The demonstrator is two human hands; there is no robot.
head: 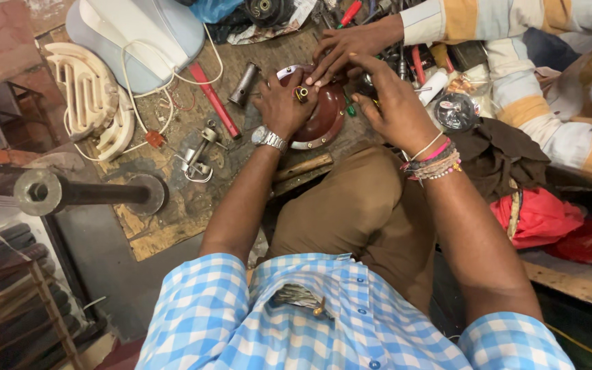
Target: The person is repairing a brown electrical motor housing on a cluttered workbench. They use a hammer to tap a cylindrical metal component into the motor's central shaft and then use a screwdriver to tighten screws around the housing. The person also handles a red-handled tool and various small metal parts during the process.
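1. The round dark-red motor cover (323, 116), domed and edged with a metal rim, lies on the worn wooden work board (173, 205) just beyond the person's bent knee; every place below is told from this cover.
2. Far to its left, a thick metal shaft with flanged ends (80, 193) lies across the board's near edge.
3. Left and above it, a cream ribbed plastic grille (87, 96) rests beside a pale blue-and-white appliance housing (138, 34).
4. Between housing and cover, a red flat bar (214, 99) lies slanted, with a short steel tube (244, 85) just left of the cover's rim.
5. Lower left of the cover sits a small metal clamp fitting (196, 154).
6. The left hand (284, 103), with a wristwatch (268, 138), lies on the cover's left part, fingers curled over a small part; what they pinch I cannot tell.
7. A co-worker's hand (347, 51) in a striped sleeve reaches from above right, fingertips touching the cover's upper edge.
8. The right hand (395, 103), with beaded bracelets (433, 161) at the wrist, is at the cover's right edge, fingers bent; its grasp is hidden.
9. Lower right of the cover lies a red cloth (539, 216).
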